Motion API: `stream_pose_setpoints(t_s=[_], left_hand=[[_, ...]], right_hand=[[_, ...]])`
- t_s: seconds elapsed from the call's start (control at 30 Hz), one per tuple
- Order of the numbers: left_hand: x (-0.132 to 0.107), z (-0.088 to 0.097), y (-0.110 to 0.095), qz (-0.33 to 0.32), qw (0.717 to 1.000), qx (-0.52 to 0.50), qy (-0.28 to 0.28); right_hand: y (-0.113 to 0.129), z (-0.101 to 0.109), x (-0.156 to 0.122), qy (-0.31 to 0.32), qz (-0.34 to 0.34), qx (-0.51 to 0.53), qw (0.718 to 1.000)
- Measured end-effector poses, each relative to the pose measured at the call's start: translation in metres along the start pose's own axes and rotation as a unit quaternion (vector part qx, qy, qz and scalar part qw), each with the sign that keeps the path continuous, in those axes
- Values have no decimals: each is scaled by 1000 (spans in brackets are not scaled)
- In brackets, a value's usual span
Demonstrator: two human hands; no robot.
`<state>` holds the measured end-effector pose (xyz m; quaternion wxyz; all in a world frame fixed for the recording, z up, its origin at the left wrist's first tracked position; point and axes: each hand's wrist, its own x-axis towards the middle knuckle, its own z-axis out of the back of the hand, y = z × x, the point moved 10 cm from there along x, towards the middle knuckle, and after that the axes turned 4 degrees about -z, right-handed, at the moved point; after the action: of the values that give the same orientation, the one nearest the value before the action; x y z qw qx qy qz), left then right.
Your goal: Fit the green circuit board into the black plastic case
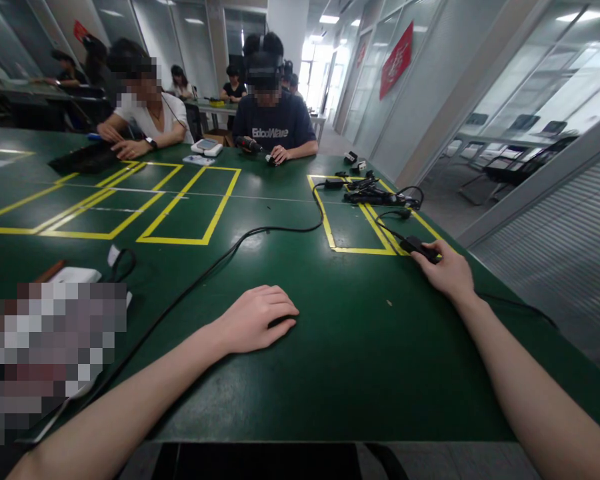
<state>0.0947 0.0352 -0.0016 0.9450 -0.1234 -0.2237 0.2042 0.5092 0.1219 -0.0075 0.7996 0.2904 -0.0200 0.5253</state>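
Note:
My left hand (257, 320) lies on the green table (350, 373), palm down. Its fingers are stretched out with the thumb a little apart, and nothing is held. Farther right, my right hand (451, 270) grips a black power adapter (414, 245) with cables, low over or on the tabletop by a yellow tape line; my fingers cover part of it. One cable (520, 305) trails off behind that hand to the right edge. Beyond it lies a bunch of black cables and adapters (373, 193) inside yellow tape outlines (363, 251).
A long black cable (250, 233) crosses the table to the lower left, passing a blurred-out stack (55, 347). Across the table, one person (275, 127) holds a dark tool, and another (150, 120) works at a black tray (80, 159). Small black-and-white items (355, 161) sit at the far right.

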Motion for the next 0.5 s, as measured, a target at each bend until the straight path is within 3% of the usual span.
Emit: stream_pose_setpoints(t_s=[0.1,0.3,0.5], left_hand=[[1,0,0,-2,1000,-1,0],[1,0,-1,-2,1000,-14,-3],[2,0,0,6,1000,-24,-5]], right_hand=[[-5,3,1,-2,-43,10,999],[5,8,-2,29,-38,94,994],[-1,9,-8,55,-93,137,985]])
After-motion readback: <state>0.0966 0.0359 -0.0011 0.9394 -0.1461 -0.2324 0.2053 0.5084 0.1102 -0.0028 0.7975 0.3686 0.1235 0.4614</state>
